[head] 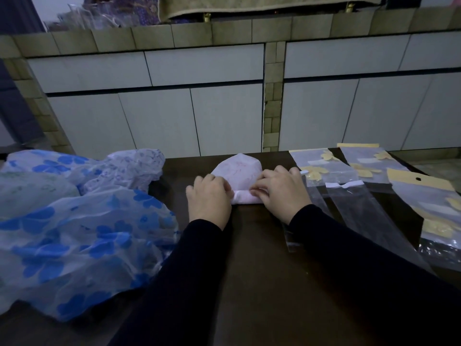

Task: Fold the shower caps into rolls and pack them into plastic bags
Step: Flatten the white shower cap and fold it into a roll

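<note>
A pale pink shower cap (237,168) lies folded flat on the dark table (249,245), its near edge rolled into a tight tube. My left hand (208,198) presses on the roll's left end, fingers curled over it. My right hand (279,191) grips the roll's right end with the fingertips. To the right lie several long clear plastic bags (349,193) with yellow header cards, flat and overlapping.
A heap of blue-flowered shower caps (82,236) fills the table's left side, with a greenish one (32,191) behind it. Beyond the table's far edge stands a tiled counter with white cabinet doors (199,116).
</note>
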Demonstrator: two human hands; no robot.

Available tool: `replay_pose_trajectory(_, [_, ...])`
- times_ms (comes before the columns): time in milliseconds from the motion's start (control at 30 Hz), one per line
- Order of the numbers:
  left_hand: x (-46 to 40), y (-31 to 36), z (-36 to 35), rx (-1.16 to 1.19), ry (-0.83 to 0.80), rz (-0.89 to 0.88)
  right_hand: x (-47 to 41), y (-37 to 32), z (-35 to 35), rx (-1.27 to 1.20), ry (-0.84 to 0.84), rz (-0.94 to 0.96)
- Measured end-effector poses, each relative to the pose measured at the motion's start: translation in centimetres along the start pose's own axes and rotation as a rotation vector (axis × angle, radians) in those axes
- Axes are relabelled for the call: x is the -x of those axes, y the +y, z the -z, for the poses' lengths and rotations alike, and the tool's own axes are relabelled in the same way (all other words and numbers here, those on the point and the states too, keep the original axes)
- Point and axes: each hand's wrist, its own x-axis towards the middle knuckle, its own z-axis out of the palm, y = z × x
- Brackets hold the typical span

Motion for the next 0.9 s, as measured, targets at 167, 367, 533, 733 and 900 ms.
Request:
replay_pose_trajectory(167, [0.0, -0.6, 0.0, 0.067, -0.076, 0.028, -0.2, -0.1, 0.2, 0.081, -0.148, -0.017])
replay_pose_trajectory(367, [0.2, 0.0, 0.3, 0.0, -0.184, 0.043, 0.4, -1.0, 0.2, 0.25, -0.248, 0.011])
replay_pose_trajectory(533, [0.3, -0.4, 0.6, 0.021, -0.199, 0.064, 0.5, -0.3, 0.0, 0.202, -0.211, 0.008])
replay_pose_trajectory(733, [0.1, -0.6, 0.6, 0.002, -0.211, 0.062, -0.1, 0.7, -0.3, 0.134, -0.156, 0.067])
replay_pose_trajectory(900, [0.3, -0.6, 0.3, -0.046, -0.157, 0.023, -0.5, 0.7, -0.2, 0.09, -0.226, 0.029])
